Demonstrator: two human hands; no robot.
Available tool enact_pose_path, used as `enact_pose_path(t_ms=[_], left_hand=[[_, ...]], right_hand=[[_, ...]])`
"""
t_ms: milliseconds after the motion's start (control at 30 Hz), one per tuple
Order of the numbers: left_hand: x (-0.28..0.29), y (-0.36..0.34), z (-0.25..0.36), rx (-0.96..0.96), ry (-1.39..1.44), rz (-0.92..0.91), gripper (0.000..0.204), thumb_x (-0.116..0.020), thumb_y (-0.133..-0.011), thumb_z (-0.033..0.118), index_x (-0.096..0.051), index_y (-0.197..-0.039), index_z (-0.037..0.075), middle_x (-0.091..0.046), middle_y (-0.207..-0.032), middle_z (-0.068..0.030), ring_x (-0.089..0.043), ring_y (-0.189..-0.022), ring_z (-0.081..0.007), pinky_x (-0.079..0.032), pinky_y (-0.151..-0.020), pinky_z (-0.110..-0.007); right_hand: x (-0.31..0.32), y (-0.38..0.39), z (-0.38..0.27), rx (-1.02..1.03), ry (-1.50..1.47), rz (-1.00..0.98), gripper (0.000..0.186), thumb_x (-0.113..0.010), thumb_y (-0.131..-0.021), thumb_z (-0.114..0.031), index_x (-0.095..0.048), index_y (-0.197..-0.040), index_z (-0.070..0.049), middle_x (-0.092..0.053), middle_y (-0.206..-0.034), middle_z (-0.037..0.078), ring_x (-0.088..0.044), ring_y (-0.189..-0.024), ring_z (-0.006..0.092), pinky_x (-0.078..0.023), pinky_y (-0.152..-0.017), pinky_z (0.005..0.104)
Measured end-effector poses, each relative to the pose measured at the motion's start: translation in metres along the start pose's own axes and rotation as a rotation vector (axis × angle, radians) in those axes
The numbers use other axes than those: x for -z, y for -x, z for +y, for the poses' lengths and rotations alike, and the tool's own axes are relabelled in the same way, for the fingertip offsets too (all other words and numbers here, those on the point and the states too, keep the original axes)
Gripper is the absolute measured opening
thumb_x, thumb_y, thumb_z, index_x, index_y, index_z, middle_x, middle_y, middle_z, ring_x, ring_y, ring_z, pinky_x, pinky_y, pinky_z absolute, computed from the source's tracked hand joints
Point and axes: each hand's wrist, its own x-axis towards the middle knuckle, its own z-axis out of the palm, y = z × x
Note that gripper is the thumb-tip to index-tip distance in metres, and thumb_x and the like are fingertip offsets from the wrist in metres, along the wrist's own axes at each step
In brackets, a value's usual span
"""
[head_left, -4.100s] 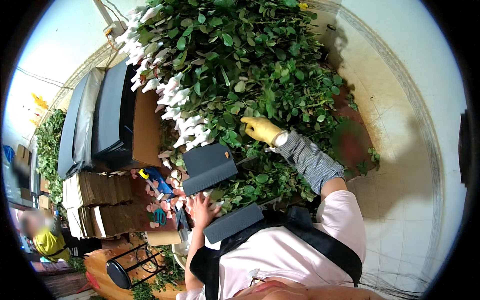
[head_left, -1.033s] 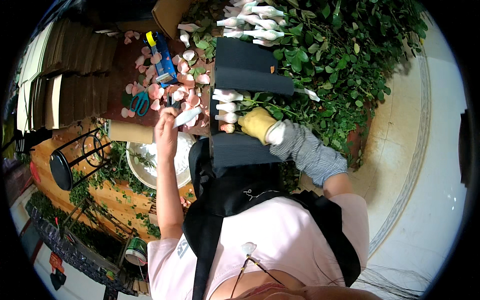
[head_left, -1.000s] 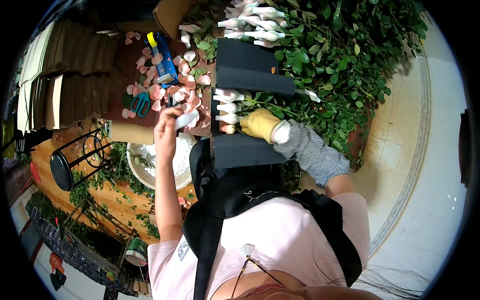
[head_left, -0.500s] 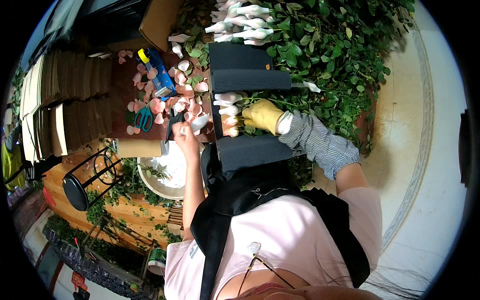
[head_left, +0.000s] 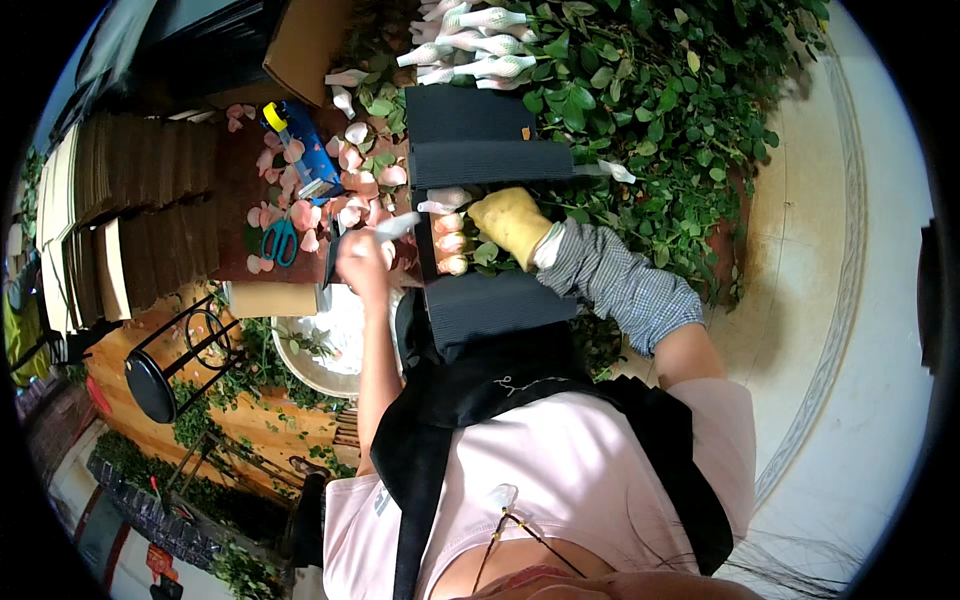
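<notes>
My left hand (head_left: 362, 262), bare and motion-blurred, is closed on a white mesh sleeve (head_left: 398, 225) left of the pale peach rose heads (head_left: 450, 243). Those uncovered heads lie stacked on dark corrugated board, their leafy stems pointing right. One sleeved bud (head_left: 445, 200) lies just above them. My right hand (head_left: 508, 228), in a yellow glove, is closed around stems beside that bud, its fingertips partly hidden. A dark corrugated flap (head_left: 490, 160) lies above the row, and another (head_left: 495, 310) below it, near my apron.
Blue tape dispenser (head_left: 305, 150), teal scissors (head_left: 278, 240) and pink petals surround the left work area, beside stacked cardboard (head_left: 140, 160). A bowl of white sleeves (head_left: 335, 340) and a stool (head_left: 152, 385) are below left. Sleeved roses (head_left: 480, 45) and dense foliage (head_left: 650, 100) fill the top.
My right hand has come down from the foliage pile to the board. More rose heads now show uncovered. My left hand has shifted right with a white sleeve.
</notes>
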Motion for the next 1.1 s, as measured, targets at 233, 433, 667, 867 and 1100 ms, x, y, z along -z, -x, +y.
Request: enact_pose_path(t_ms=[233,433,667,867,1100], left_hand=[[-0.005,-0.007,0.064,0.095,-0.292,-0.461,0.017,-0.066,-0.091,0.017,-0.064,-0.096,0.001,-0.07,-0.078,-0.016,-0.071,-0.077,-0.0314,-0.054,-0.071,-0.041],[-0.044,0.004,0.077,-0.282,-0.545,-0.428,0.009,-0.063,-0.086,0.013,-0.062,-0.089,0.005,-0.066,-0.087,-0.0152,-0.066,-0.079,-0.0391,-0.052,-0.065,-0.049],[0.005,-0.004,0.051,-0.056,-0.29,-0.052,0.012,-0.066,-0.087,0.014,-0.065,-0.087,0.002,-0.064,-0.085,-0.018,-0.064,-0.077,-0.0376,-0.051,-0.069,-0.044],[0.005,-0.003,0.067,0.166,-0.174,-0.49,0.031,-0.076,-0.084,0.027,-0.063,-0.082,0.0,-0.065,-0.072,-0.0138,-0.063,-0.062,-0.028,-0.051,-0.065,-0.038],[-0.002,0.003,0.091,-0.17,-0.247,-0.309,0.014,-0.066,-0.089,0.019,-0.072,-0.093,0.006,-0.072,-0.088,-0.0141,-0.069,-0.079,-0.0388,-0.054,-0.07,-0.044]], right_hand=[[0.057,0.026,-0.027,-0.119,0.19,-0.114,0.024,-0.06,-0.093,-0.02,-0.066,-0.111,-0.006,-0.073,-0.076,0.006,-0.072,-0.07,0.0242,-0.054,-0.057,0.0393],[-0.012,-0.002,0.001,-0.131,0.167,0.172,0.011,-0.064,-0.085,-0.015,-0.073,-0.08,-0.011,-0.071,-0.067,0.006,-0.07,-0.06,0.0238,-0.051,-0.047,0.0403],[-0.002,-0.007,-0.005,-0.324,0.116,0.063,0.016,-0.062,-0.088,-0.017,-0.077,-0.086,-0.01,-0.076,-0.084,0.009,-0.074,-0.078,0.0283,-0.057,-0.062,0.0406],[0.019,0.003,-0.003,-0.317,-0.073,-0.033,0.026,-0.059,-0.093,-0.03,-0.075,-0.102,-0.012,-0.073,-0.101,0.015,-0.071,-0.093,0.0362,-0.057,-0.081,0.0475],[-0.017,0.005,0.017,-0.197,-0.033,0.407,0.021,-0.065,-0.091,-0.032,-0.072,-0.093,-0.013,-0.071,-0.079,0.014,-0.069,-0.073,0.036,-0.055,-0.069,0.0483]])
